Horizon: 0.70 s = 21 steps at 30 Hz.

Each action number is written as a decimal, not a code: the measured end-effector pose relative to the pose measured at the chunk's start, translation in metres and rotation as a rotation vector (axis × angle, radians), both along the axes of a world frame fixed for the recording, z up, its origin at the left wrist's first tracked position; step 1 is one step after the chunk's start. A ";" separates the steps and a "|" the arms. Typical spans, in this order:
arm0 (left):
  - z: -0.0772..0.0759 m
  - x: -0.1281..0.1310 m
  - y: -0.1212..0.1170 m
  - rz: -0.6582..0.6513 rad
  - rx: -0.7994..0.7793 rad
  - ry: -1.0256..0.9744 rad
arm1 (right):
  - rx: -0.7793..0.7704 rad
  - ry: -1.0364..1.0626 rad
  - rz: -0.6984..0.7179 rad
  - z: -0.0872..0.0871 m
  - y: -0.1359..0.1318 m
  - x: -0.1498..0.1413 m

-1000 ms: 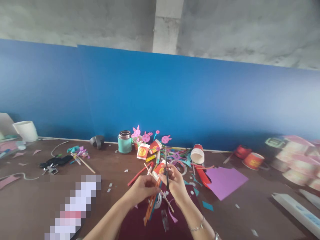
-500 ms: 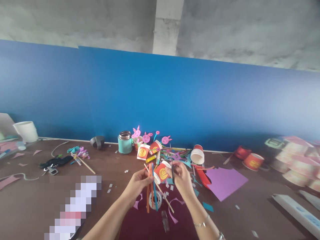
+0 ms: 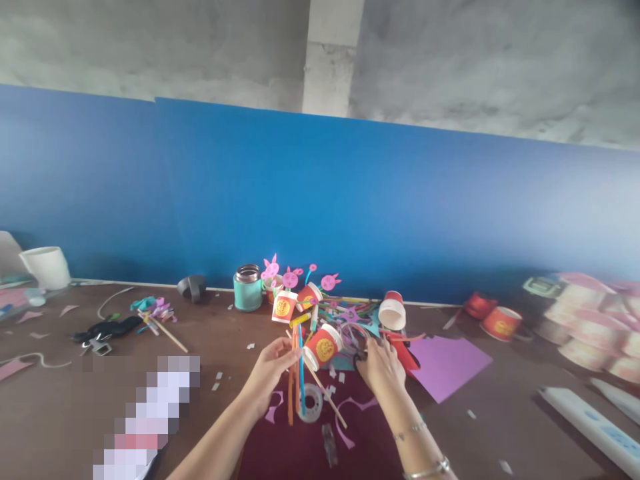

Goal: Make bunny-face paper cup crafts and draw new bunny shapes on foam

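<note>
Several thin orange and blue strips [image 3: 300, 373] hang upright from my left hand [image 3: 275, 373], pinched between thumb and fingers. My right hand [image 3: 383, 365] is lowered to the table beside a pile of coloured scraps, its fingers round the dark handles of scissors [image 3: 359, 359]; the blades are mostly hidden. Between my hands a red and white paper cup [image 3: 324, 347] lies tilted, with a thin wooden stick [image 3: 327, 393] slanting below it. A white tape roll [image 3: 311, 404] rests behind the lower ends of the strips.
Paper cups with pink animal-face cutouts [image 3: 291, 279] and a teal jar [image 3: 247, 292] stand along the blue partition. Purple paper [image 3: 450, 367] lies to the right, near a white power strip [image 3: 590, 427]. Keys [image 3: 100, 343] and a stick bundle lie left; stacked cups [image 3: 590, 320] stand far right.
My right hand has moved away from the strips, right and down to the table, with the scissors. My left hand has turned the strips from slanting to upright and shifted slightly left.
</note>
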<state>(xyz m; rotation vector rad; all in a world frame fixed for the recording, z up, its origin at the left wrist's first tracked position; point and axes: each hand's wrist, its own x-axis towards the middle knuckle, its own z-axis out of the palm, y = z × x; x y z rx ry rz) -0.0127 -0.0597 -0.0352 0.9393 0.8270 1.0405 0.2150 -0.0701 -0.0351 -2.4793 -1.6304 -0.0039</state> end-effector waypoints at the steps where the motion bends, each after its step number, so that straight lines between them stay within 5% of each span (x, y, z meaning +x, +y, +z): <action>1: 0.000 0.000 -0.001 -0.004 -0.012 0.005 | -0.006 -0.003 -0.006 -0.001 0.000 -0.001; 11: 0.001 0.004 -0.004 -0.068 -0.035 -0.073 | -0.059 0.312 0.092 -0.016 0.012 0.013; 17: -0.005 0.009 -0.004 -0.082 0.004 -0.088 | 0.158 0.421 0.161 -0.003 0.006 -0.007; 19: -0.009 0.011 -0.003 -0.097 0.035 -0.074 | 0.372 0.782 0.374 0.001 0.002 -0.027; 21: -0.013 0.013 -0.003 -0.100 0.083 -0.051 | 0.357 1.074 0.502 0.002 -0.001 -0.045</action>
